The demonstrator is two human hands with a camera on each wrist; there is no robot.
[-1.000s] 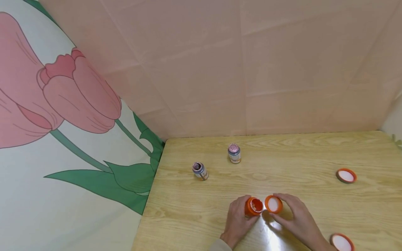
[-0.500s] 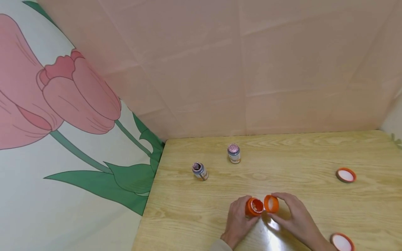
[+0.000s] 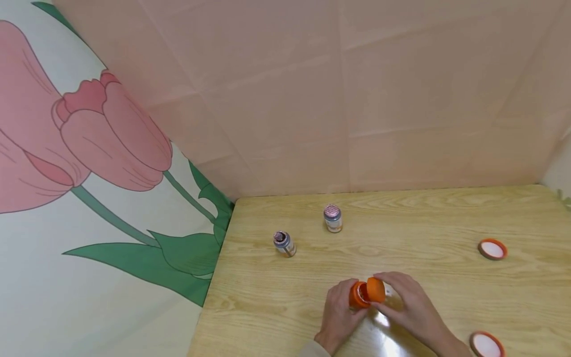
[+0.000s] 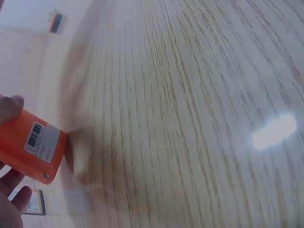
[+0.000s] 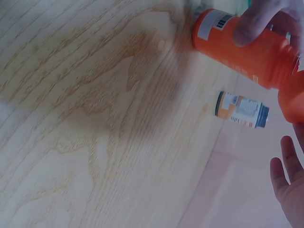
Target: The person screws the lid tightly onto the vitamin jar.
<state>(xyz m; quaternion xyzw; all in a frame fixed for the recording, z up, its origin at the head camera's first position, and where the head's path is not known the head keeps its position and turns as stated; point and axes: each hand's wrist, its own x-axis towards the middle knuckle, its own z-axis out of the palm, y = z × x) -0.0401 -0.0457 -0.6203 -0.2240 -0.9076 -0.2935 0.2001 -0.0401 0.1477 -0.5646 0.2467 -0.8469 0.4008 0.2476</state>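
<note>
My left hand point(image 3: 338, 308) grips an orange pill bottle point(image 5: 242, 45) round its body near the table. The bottle's mouth faces up toward the right, partly covered in the head view. Between thumb and fingers, my right hand point(image 3: 412, 307) pinches an orange screw cap point(image 3: 375, 289), tilted right at the bottle's mouth. In the left wrist view the bottle's base point(image 4: 52, 156) with a barcode label shows close over the wood. The right wrist view shows the cap's side overlapping the bottle's neck, with the other fingers point(image 5: 289, 166) of the right hand spread.
Two small blue-and-white bottles stand farther back: one with a torn foil top point(image 3: 284, 243), the other with its foil seal point(image 3: 333, 218) whole. Two orange-rimmed lids lie white side up on the right, a far lid point(image 3: 492, 249) and a near lid point(image 3: 486, 344). A pinkish cloth point(image 3: 285, 99) hangs behind the table.
My right hand has moved left with the cap, turning it from showing its white inside to showing its orange outside, now at the bottle's mouth. My left hand stays almost still.
</note>
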